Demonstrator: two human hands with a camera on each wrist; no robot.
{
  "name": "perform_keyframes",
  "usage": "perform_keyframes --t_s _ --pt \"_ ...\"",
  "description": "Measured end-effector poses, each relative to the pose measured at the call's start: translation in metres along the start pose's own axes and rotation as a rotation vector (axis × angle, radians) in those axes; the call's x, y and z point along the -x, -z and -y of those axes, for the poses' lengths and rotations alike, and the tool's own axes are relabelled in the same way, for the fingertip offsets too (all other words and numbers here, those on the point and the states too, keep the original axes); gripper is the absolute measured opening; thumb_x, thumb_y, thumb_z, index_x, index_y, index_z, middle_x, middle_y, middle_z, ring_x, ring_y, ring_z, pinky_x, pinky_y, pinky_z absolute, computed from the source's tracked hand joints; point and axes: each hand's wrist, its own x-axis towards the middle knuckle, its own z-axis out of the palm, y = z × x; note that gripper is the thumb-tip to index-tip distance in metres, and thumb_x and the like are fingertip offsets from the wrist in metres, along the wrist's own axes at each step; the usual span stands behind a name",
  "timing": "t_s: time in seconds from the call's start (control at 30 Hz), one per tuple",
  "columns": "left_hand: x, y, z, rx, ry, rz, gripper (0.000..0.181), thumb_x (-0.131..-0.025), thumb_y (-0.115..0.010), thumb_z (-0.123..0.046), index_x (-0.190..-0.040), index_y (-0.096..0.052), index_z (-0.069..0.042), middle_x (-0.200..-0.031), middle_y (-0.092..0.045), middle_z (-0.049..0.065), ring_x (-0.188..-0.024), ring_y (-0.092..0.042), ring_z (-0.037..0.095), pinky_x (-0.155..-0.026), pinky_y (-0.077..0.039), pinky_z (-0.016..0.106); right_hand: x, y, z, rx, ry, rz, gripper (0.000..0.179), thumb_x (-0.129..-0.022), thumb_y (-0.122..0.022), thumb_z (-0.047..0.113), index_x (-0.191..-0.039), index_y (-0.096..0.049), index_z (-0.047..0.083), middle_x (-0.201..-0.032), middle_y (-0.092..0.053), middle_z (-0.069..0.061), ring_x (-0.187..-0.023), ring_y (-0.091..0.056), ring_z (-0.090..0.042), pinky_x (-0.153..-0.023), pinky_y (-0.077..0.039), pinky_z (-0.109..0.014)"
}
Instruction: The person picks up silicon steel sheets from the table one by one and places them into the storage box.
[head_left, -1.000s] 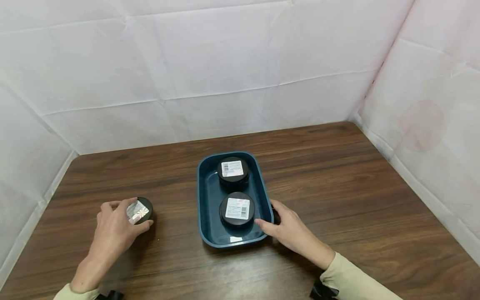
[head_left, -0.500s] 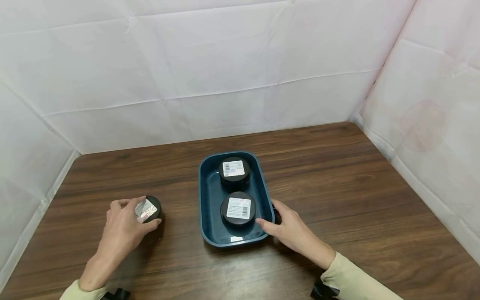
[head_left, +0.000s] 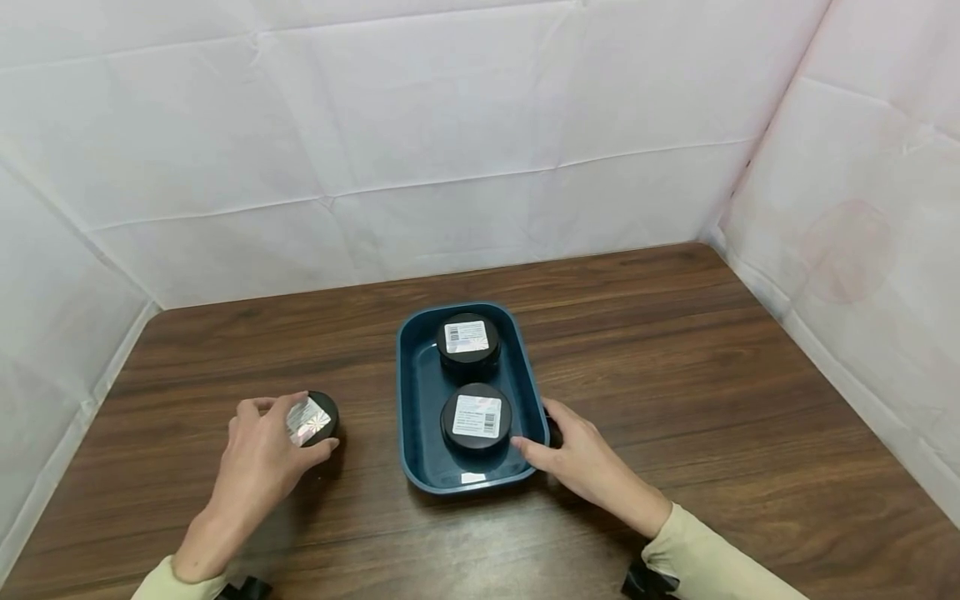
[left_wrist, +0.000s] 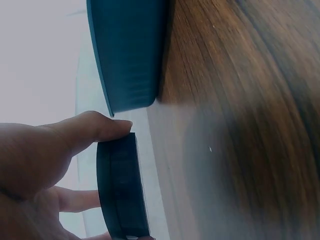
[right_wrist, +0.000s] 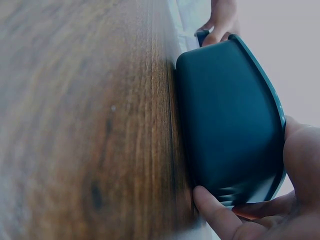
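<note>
My left hand [head_left: 262, 458] pinches a round black jar [head_left: 321, 408] between thumb and fingers, left of the blue tray. On its top is a shiny silver label, partly covered by the fingers. In the left wrist view the jar [left_wrist: 122, 185] is seen edge-on, and a pale strip shows between it and the wood. At the near right corner of the blue tray [head_left: 416, 467], my right hand [head_left: 588, 458] grips the wall, thumb at the rim and fingers outside. Two more black jars stand inside, a far one [head_left: 468, 354] and a near one [head_left: 477, 446], both with white labels on top.
The tray rests on a dark brown wooden table [head_left: 675, 358]. White sheeting [head_left: 450, 125] hangs along the back and both sides of the table. A black strap mount [head_left: 648, 579] sits at the right wrist.
Holding the jar, my left hand has moved rightward, nearer the tray. The right hand, the tray and the two jars in it keep their places.
</note>
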Motion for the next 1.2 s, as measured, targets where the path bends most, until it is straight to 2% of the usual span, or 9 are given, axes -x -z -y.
perform_keyframes --t_s 0.3,0.6,0.93,1.2 --pt "0.0 0.004 -0.009 -0.008 0.002 -0.009 0.074 -0.083 -0.079 -0.034 -0.143 -0.051 -0.002 -0.138 -0.037 0.038 -0.118 -0.04 0.055 -0.076 -0.049 0.061 0.001 0.0 0.0 -0.001 0.001 0.006 0.062 -0.093 -0.071 0.04 -0.145 -0.051 0.013 -0.127 -0.065 -0.008 -0.104 -0.06 -0.016 -0.092 -0.051 -0.036" --pt "0.004 0.01 -0.017 -0.011 -0.025 -0.039 0.073 -0.082 -0.079 -0.034 -0.142 -0.053 -0.003 -0.136 -0.039 0.037 -0.115 -0.043 0.053 -0.073 -0.049 0.06 0.002 0.0 0.0 -0.006 0.002 0.006 0.061 -0.093 -0.07 0.041 -0.145 -0.051 0.014 -0.127 -0.065 -0.007 -0.104 -0.061 -0.016 -0.092 -0.052 -0.037" --pt "0.007 0.006 -0.026 -0.008 -0.04 -0.037 0.071 -0.081 -0.08 -0.033 -0.141 -0.055 -0.003 -0.135 -0.041 0.035 -0.113 -0.045 0.049 -0.075 -0.051 0.056 0.002 -0.001 0.0 -0.015 0.007 0.0 0.061 -0.093 -0.071 0.039 -0.144 -0.051 0.013 -0.126 -0.065 -0.007 -0.104 -0.062 -0.016 -0.092 -0.052 -0.035" --pt "0.005 0.003 -0.038 0.011 -0.041 -0.028 0.069 -0.081 -0.079 -0.031 -0.141 -0.055 -0.005 -0.137 -0.04 0.033 -0.116 -0.044 0.048 -0.079 -0.05 0.059 0.002 -0.002 0.001 -0.011 0.006 -0.004 0.061 -0.092 -0.071 0.039 -0.144 -0.051 0.013 -0.127 -0.065 -0.007 -0.106 -0.061 -0.016 -0.093 -0.051 -0.037"
